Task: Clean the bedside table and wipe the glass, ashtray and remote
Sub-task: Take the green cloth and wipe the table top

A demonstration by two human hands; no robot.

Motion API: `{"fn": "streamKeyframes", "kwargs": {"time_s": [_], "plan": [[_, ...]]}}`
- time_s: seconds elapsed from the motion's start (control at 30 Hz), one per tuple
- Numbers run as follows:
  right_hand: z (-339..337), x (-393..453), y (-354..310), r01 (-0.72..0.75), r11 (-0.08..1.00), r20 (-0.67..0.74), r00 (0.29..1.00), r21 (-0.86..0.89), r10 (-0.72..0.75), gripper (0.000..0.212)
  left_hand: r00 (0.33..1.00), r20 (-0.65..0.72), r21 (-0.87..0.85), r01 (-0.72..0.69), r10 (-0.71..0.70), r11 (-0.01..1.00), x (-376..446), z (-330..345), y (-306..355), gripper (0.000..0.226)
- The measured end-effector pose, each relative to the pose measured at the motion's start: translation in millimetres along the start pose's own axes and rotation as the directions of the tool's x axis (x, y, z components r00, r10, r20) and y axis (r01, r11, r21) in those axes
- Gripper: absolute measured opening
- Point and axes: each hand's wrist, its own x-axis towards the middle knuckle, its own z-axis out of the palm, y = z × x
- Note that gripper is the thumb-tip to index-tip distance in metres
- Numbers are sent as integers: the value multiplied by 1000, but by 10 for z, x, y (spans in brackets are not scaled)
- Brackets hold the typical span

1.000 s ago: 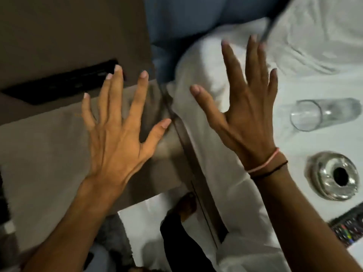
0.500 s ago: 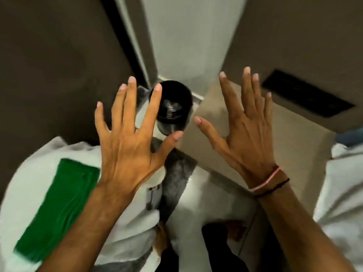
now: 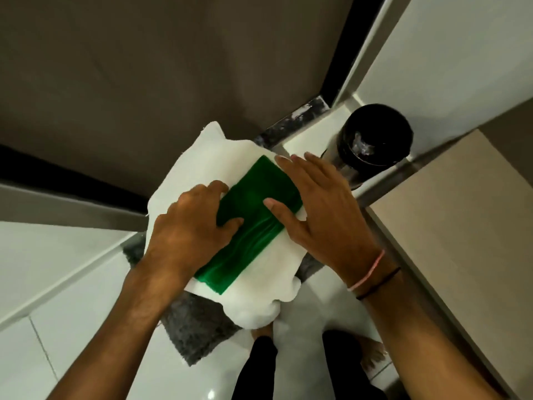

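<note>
Green cloth lies folded flat on top of a white pillow-like bundle, and we see its long axis running from lower left to upper right. Our left hand covers the cloth's left edge, fingers curled down over that side and thumb pressed on the green; whether the fingers have actually closed around the fabric is hidden from us. Our right hand rests flat and unclenched, palm down on the cloth's right edge, thumb on the green, gripping nothing. What the bundle sits on is concealed beneath it; a grey mat shows under its lower edge. Just beyond our right fingertips stands a black cylindrical bin, its contents too dark to make out. A beige tabletop, cut off by the frame, lies to the right.
</note>
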Motion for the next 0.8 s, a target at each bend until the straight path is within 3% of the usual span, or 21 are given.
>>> {"fn": "streamKeyframes", "kwargs": {"time_s": [0.07, 0.17, 0.27, 0.37, 0.5, 0.6, 0.67, 0.77, 0.8], "plan": [[98, 35, 10, 35, 991, 58, 997, 127, -43, 66, 998, 62, -126, -3, 11, 992, 52, -19, -56, 46], [105, 54, 123, 52, 925, 49, 996, 377, -76, 80, 973, 76, -207, -199, 218, 958, 95, -90, -14, 25], [-72, 14, 411, 26, 719, 72, 992, 694, -105, 92, 887, 148, -254, -394, 438, 883, 75, -275, 233, 25], [-299, -184, 826, -93, 411, 109, 994, 907, -16, 65, 810, 215, -245, -496, 546, 833, 67, -333, 679, 26], [-507, -773, 1492, -112, 264, 24, 949, 958, 315, 30, 736, 374, -255, -504, 565, 825, 211, -84, 1429, 41], [-501, -1355, 2019, -200, 171, 73, 828, 965, 555, 27, 688, 469, -296, -469, 555, 832, 397, 385, 2019, 42], [-508, -1898, 2452, -248, 131, 76, 681, 960, 728, 32, 650, 516, -293, -477, 557, 828, 438, 949, 2596, 47], [-403, -2446, 2861, -314, 54, 105, 466, 948, 878, 39, 670, 442, -209, -569, 596, 795, 372, 1641, 3106, 57], [-389, -2844, 3145, -291, -15, 122, 355, 957, 927, 44, 621, 450, -185, -638, 641, 748, 292, 2131, 3473, 59]]}}
